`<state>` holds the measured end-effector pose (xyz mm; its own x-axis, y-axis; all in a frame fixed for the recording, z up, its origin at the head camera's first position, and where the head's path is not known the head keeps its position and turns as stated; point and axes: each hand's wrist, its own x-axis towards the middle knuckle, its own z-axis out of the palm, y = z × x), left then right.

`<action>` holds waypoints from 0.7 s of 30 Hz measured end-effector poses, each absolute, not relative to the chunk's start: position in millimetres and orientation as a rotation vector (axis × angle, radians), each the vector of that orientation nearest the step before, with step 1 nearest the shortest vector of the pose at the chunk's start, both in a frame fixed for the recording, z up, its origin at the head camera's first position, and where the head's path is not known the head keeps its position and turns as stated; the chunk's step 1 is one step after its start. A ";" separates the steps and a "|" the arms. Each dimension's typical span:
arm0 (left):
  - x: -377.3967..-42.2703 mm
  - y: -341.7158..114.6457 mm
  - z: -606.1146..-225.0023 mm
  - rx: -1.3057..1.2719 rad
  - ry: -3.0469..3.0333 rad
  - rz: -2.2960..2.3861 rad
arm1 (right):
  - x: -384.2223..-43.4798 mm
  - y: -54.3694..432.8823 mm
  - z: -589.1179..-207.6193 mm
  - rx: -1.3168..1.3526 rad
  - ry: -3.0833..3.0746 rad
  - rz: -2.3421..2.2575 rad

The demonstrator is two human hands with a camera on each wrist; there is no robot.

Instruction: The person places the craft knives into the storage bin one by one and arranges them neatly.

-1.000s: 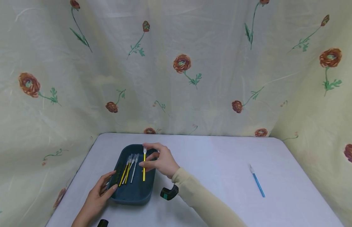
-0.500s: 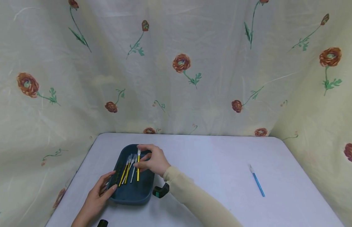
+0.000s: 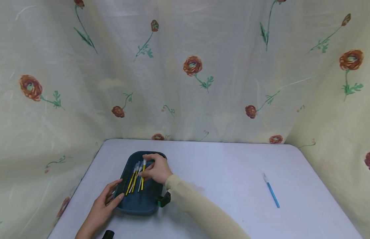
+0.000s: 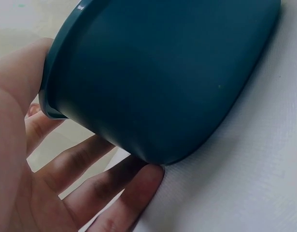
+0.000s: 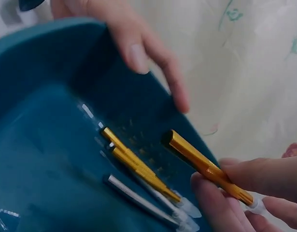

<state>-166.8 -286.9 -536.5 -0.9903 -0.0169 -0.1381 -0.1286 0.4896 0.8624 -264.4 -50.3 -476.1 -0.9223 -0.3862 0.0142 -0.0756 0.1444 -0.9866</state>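
Observation:
On the table's left side stands a dark blue plastic tray. My left hand holds its left side, thumb over the rim and fingers against the outer wall. My right hand pinches a gold craft knife with a clear cap, held over the tray by its capped end. Below it, several capped craft knives lie side by side in the tray. Gold knives and a silver knife show there.
A blue craft knife with a clear cap lies alone on the right of the white table. A flower-printed curtain hangs behind and beside the table. A black object shows at the bottom edge near the left forearm.
My right hand has moved left with the gold craft knife, bringing it close above the other knives in the tray. The left hand has stayed on the tray's side.

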 end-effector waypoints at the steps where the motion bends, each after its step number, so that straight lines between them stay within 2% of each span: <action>1: -167.0 -287.1 -536.5 -0.127 2.612 1.530 | -264.9 -50.8 -477.2 -0.452 2.188 -1.847; 21: -166.9 -288.5 -536.6 -0.124 2.602 1.544 | -275.7 -66.9 -487.7 -0.410 2.189 -1.781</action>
<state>-166.9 -288.5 -536.6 -0.9903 -0.0128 -0.1385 -0.1277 0.4784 0.8688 -275.7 -66.9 -487.7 -0.9178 -0.3948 -0.0432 -0.0379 0.1953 -0.9800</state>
